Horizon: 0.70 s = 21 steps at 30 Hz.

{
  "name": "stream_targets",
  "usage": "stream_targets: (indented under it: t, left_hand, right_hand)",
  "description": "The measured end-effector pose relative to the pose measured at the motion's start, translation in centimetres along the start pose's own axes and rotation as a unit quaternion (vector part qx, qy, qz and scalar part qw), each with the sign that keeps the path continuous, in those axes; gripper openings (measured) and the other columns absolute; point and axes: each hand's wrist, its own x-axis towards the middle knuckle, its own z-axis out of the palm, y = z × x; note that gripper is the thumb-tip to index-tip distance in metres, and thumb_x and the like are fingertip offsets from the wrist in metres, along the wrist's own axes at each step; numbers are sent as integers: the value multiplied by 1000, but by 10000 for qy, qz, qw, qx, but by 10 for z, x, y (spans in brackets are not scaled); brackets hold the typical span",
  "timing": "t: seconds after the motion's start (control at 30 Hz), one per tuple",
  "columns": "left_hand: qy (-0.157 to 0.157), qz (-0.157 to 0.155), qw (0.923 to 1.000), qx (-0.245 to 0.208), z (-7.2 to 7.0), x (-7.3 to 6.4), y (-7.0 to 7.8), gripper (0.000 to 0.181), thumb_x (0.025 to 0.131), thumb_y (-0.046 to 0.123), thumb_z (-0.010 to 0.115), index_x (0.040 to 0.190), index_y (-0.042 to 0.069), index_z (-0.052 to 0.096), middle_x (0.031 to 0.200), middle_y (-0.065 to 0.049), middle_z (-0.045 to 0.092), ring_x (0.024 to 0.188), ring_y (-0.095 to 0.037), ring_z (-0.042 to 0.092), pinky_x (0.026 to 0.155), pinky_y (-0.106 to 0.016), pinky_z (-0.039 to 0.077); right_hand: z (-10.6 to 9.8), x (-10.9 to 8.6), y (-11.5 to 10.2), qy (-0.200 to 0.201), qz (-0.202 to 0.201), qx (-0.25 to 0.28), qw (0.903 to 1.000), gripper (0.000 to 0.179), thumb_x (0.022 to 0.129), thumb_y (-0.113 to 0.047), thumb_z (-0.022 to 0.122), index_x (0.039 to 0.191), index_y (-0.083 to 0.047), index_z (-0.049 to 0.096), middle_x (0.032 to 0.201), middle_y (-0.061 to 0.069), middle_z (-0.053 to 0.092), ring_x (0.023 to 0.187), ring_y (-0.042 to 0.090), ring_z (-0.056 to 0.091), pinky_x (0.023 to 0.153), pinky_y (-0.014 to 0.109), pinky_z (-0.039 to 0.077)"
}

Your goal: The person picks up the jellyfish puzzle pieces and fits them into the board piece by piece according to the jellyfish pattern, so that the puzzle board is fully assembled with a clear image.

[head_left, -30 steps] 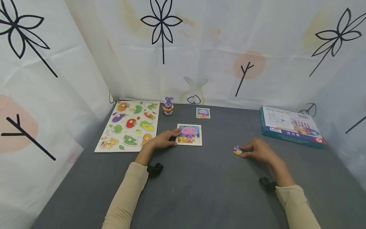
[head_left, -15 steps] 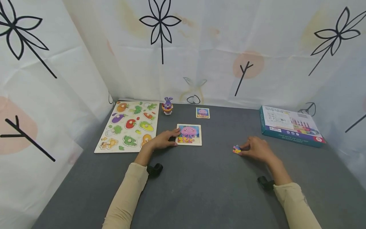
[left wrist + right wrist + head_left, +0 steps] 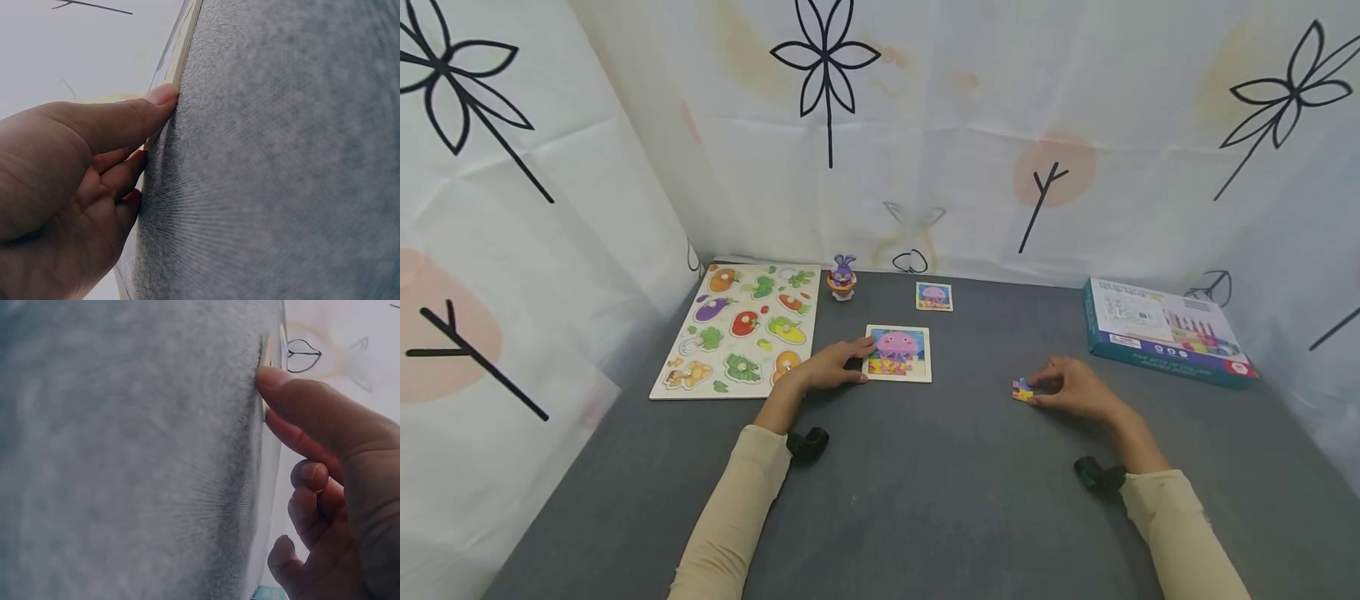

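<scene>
In the head view my left hand point(image 3: 827, 367) grips the left side of a jigsaw puzzle board point(image 3: 898, 353) showing a pink octopus or jellyfish. The left wrist view has the thumb at the near corner of the board's pale edge point(image 3: 185, 47), the other fingers along its side. To the right, my right hand point(image 3: 1078, 392) pinches a small jigsaw puzzle piece point(image 3: 1022, 389), blue, yellow and pink, between thumb and index finger, close over the grey table. Its remaining fingers curl loosely in the right wrist view.
A wooden vegetable puzzle board point(image 3: 737, 333) lies at the left. Behind the octopus puzzle are a purple rabbit figurine point(image 3: 842, 279) and a small picture card point(image 3: 934, 296) with the same picture. A teal and white box point(image 3: 1165, 333) lies at the back right, before the white curtain point(image 3: 962, 125).
My right hand turns the puzzle piece slightly between its fingertips and shifts a little. The left hand and the octopus puzzle stay in place.
</scene>
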Motion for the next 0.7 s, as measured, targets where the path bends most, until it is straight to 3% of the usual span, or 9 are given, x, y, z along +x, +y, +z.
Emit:
stream_targets:
  t: [0.07, 0.2, 0.5, 0.63, 0.7]
  left_hand:
    - [-6, 4, 10000, -4, 1, 0, 0, 58, 90, 18, 59, 140, 1, 36, 151, -14, 23, 139, -35, 21, 111, -52, 19]
    - [12, -13, 10000, 18, 1, 0, 1, 58, 90, 18, 59, 140, 2, 36, 151, -14, 23, 138, -36, 21, 110, -52, 19]
    - [0, 34, 10000, -42, 3, 2, -3, 58, 90, 19, 59, 140, 2, 36, 151, -13, 23, 139, -34, 21, 111, -50, 20]
    - [-18, -74, 10000, -33, 2, 1, -2, 58, 90, 19, 59, 140, 4, 36, 152, -10, 23, 140, -33, 20, 112, -50, 19]
    - [-39, -120, 9999, -26, 1, 0, -1, 58, 90, 19, 59, 141, 5, 35, 152, -10, 22, 140, -33, 20, 112, -51, 19]
  right_hand:
    - [0, 0, 1, 49, -23, 89, 9999, 24, 72, -17, 77, 92, -3, 73, 88, 12, 62, 93, 34, 54, 79, 47, 42]
    - [1, 10, -7, 98, 61, 33, 9999, 27, 73, -19, 77, 94, -2, 72, 81, 11, 55, 79, 26, 47, 69, 37, 38]
    - [18, 52, -44, 108, -283, -98, 9995, 25, 73, -17, 76, 92, -2, 72, 102, 21, 62, 102, 38, 53, 93, 54, 38]
    - [27, 66, -55, 155, -448, -104, 9988, 24, 72, -17, 77, 91, -2, 73, 92, 17, 62, 89, 29, 53, 86, 45, 41]
    - [30, 73, -59, 164, -581, -134, 9981, 24, 72, -18, 77, 90, -3, 73, 81, 11, 57, 76, 20, 46, 76, 38, 38]
